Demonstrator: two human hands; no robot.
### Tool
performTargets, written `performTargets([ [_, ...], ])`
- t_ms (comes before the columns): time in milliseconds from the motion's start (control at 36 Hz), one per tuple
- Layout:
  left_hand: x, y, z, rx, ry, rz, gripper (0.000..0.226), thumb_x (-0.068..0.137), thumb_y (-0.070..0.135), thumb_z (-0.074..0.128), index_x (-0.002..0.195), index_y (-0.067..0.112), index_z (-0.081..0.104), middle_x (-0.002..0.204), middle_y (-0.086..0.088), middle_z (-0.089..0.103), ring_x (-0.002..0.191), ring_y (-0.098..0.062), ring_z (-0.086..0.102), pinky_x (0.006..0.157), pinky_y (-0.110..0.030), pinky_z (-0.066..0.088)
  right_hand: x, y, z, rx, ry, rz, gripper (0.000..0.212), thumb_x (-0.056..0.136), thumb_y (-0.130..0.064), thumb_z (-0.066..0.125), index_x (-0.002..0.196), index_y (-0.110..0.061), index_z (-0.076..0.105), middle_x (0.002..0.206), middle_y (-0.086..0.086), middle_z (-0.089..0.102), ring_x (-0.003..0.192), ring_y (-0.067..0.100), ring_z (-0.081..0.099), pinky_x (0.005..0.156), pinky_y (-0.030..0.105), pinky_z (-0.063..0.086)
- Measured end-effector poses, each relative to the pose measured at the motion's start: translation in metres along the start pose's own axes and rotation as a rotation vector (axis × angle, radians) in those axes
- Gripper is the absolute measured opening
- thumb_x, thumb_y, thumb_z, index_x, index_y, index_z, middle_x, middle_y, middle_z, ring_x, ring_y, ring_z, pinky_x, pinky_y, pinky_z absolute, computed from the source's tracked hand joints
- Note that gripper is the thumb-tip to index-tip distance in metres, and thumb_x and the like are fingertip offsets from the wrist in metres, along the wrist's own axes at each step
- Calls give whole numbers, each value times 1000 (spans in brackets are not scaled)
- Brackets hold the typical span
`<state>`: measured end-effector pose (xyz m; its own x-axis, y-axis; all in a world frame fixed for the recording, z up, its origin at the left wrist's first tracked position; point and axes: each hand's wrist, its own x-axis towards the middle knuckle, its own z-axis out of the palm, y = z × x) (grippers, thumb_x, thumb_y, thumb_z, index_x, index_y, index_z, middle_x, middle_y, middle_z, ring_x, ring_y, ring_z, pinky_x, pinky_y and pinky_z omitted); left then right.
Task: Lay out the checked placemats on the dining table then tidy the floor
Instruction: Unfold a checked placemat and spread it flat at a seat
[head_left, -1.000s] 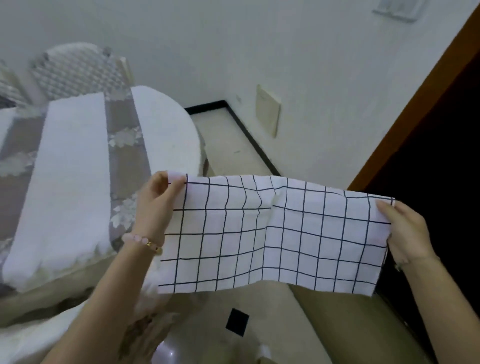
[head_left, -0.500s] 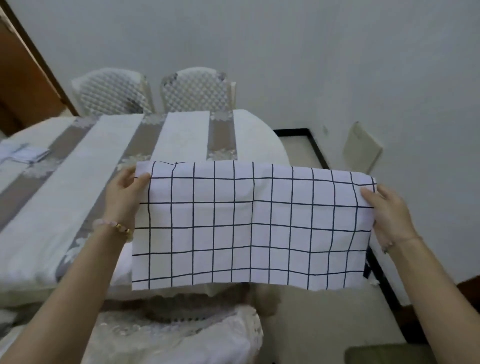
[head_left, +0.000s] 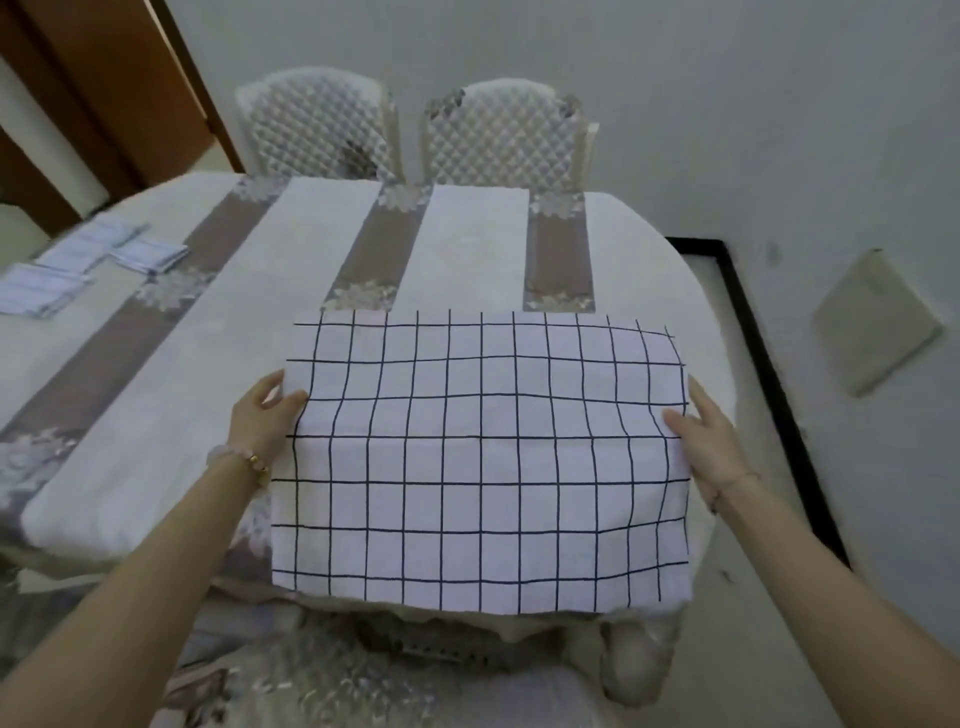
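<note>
A white placemat with a black grid (head_left: 483, 457) lies spread over the near right end of the dining table (head_left: 156, 415). Its far part rests on the tabletop and its near edge reaches past the table's front rim. My left hand (head_left: 265, 415) pinches the mat's left edge, thumb on top. My right hand (head_left: 701, 436) grips the right edge the same way. The table wears a white cloth with grey-brown flowered stripes.
Several folded pale blue-checked cloths (head_left: 93, 260) lie at the table's far left. Two quilted white chairs (head_left: 498, 135) stand behind the table against the wall. A covered chair seat (head_left: 363, 675) is just below me. A black floor border (head_left: 769, 374) runs along the right.
My view swung from the doorway side to face the table. Both hands carried the mat forward and down, from hanging upright in the air to lying across the table's near end.
</note>
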<state>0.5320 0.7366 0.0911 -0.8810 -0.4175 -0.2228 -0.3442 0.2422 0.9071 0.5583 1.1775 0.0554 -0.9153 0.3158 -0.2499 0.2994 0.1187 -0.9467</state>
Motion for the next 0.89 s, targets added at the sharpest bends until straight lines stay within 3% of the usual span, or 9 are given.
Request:
performTargets([
  [83,15,-22,-1,111,6,-76,50,89,18,60,136,5,46,135,-18,51,123,-32,49,103,-35,36,5,3,24,-48,12,102,55,94,-11,51,146,-15,31,149,6,38,136,24,37,115,42,28],
  [250,38,-54,5,232,49,-193,50,87,27,60,130,4,51,130,-15,55,114,-32,53,88,-32,41,28,31,40,-139,53,231,47,88,-14,62,132,-1,49,127,18,56,117,32,55,103,46,43],
  [361,47,-62,10,298,21,-200,49,89,29,59,130,5,50,118,-11,57,70,-20,52,59,-24,44,40,38,40,-217,65,214,13,84,-15,66,94,-8,62,86,10,63,85,24,58,78,34,47],
  [444,55,-63,15,346,38,-162,48,90,30,58,130,5,51,109,-6,55,57,-12,41,40,-16,41,49,40,40,-310,87,168,12,82,-22,68,76,-14,62,80,7,62,78,23,56,77,36,48],
  [500,60,-60,18,386,40,-142,48,90,31,58,130,6,51,115,-11,58,57,-10,41,42,-22,38,53,40,41,-377,127,126,12,82,-23,67,78,-13,62,79,5,61,77,22,54,75,33,44],
  [556,64,-54,21,421,37,-119,41,89,29,59,123,6,56,119,-17,60,62,-19,47,43,-23,39,57,39,43,-416,157,108,13,83,-24,66,86,-11,66,83,4,63,80,22,55,77,31,44],
  [667,74,-46,25,450,40,-71,32,89,27,59,112,5,61,117,-20,61,86,-21,48,71,-27,36,63,37,46,-431,171,134,21,83,-26,65,96,-11,71,95,7,69,94,26,62,88,36,48],
  [806,85,-40,27,489,7,-67,33,91,28,56,116,7,61,115,-20,62,62,-19,47,50,-23,34,65,31,49,-435,185,154,25,85,-27,64,103,-12,71,108,7,70,102,27,61,91,35,47],
  [889,88,-38,29,500,2,-64,30,91,28,56,113,8,63,114,-20,62,77,-25,52,65,-28,41,67,28,50,-442,192,174,26,84,-29,64,105,-13,71,111,6,69,104,27,60,90,34,45],
])
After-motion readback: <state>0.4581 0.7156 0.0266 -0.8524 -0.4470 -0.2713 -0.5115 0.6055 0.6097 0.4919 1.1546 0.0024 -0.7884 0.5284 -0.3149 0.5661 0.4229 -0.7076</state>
